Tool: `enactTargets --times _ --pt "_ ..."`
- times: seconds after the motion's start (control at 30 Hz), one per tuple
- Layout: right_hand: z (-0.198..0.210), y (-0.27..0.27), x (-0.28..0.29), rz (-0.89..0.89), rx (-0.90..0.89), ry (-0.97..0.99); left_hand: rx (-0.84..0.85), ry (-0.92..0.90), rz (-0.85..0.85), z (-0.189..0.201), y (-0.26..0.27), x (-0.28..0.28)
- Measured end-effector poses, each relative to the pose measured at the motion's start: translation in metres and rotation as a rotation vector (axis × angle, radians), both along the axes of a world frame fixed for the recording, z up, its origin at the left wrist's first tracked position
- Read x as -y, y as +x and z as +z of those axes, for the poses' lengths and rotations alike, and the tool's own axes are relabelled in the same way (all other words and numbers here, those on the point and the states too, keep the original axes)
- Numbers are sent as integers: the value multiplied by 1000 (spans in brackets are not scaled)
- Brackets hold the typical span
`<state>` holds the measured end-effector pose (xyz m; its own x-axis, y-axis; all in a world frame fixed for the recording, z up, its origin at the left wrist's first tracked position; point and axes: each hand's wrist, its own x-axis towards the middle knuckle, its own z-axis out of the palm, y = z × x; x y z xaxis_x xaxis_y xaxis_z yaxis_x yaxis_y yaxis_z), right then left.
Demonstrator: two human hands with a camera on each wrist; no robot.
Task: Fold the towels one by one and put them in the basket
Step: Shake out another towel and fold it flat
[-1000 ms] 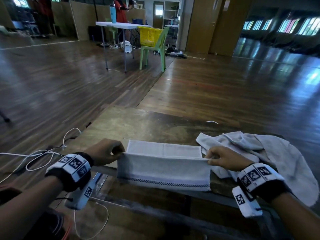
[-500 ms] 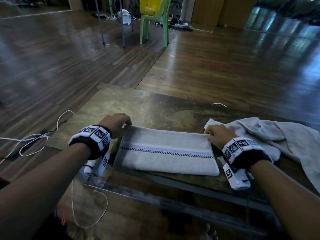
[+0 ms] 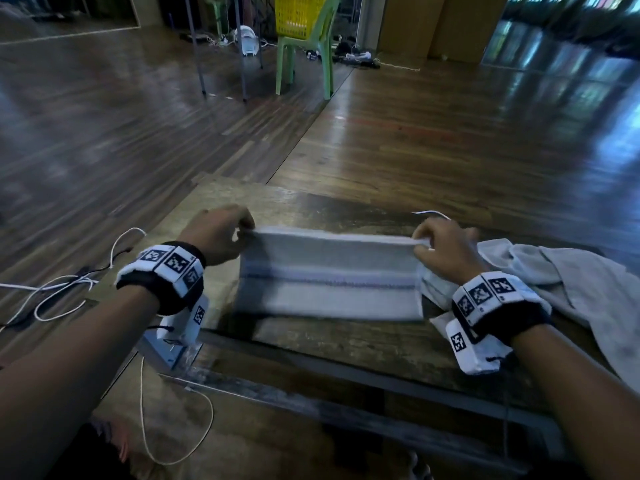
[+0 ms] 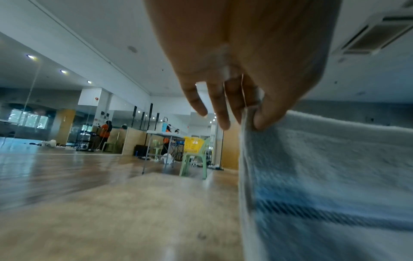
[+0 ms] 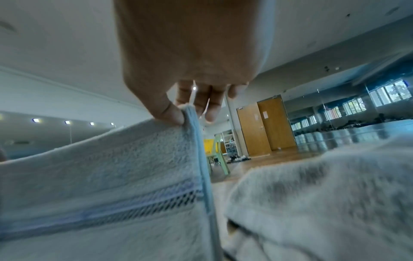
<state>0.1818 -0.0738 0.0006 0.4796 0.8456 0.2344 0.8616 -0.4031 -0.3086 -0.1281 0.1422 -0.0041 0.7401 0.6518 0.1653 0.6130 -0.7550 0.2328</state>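
Folded white towel [image 3: 329, 282] with a checked stripe held over the wooden table [image 3: 311, 206], far edge raised. Left corner pinched by left hand [image 3: 216, 233]; right corner pinched by right hand [image 3: 446, 251]. Crumpled grey towel [image 3: 568, 285] just right. Yellow basket [image 3: 298, 15] far off on a green chair [image 3: 308, 60].

No text can be read anywhere (wrist bands [image 3: 491, 292] bear only coded squares).

towel [image 3: 329, 271]: nubby terry cloth, matt, woven stripe band. counter [image 3: 346, 341]: worn wood, scuffed, dull. floor [image 3: 450, 133]: glossy wood planks. basket [image 3: 298, 15]: yellow plastic.
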Motion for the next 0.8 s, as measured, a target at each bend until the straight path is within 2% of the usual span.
enactTargets --times 0.07,0.1,0.2,0.27,0.33,0.37,0.43,0.53,0.6,0.67,0.8 --pt "14 0 8 19 20 208 176 132 -29 16 -8 3" --pt "18 0 14 36 23 245 221 191 -46 22 -11 8" --pt "18 2 31 120 13 230 203 253 -119 29 -22 26" --pt "12 2 44 155 -21 53 37 160 -140 24 -29 39" --pt "2 2 57 180 -36 -283 -223 35 -167 14 -34 47" --pt "-3 -1 63 204 -60 -413 -299 -40 -184 6 -37 50" --pt "-14 -4 73 242 -105 -516 -298 -167 -216 -8 -40 56" --pt "-28 -8 80 211 -129 -474 -237 -176 -253 -22 -37 65" --pt "-36 -10 83 222 -75 -455 -299 -151 -264 -27 -32 71" --pt "-43 -12 88 264 -1 -518 -368 -132 -265 -33 -30 74" --pt "-34 -22 83 293 128 -630 -295 -176 -226 -40 -36 77"
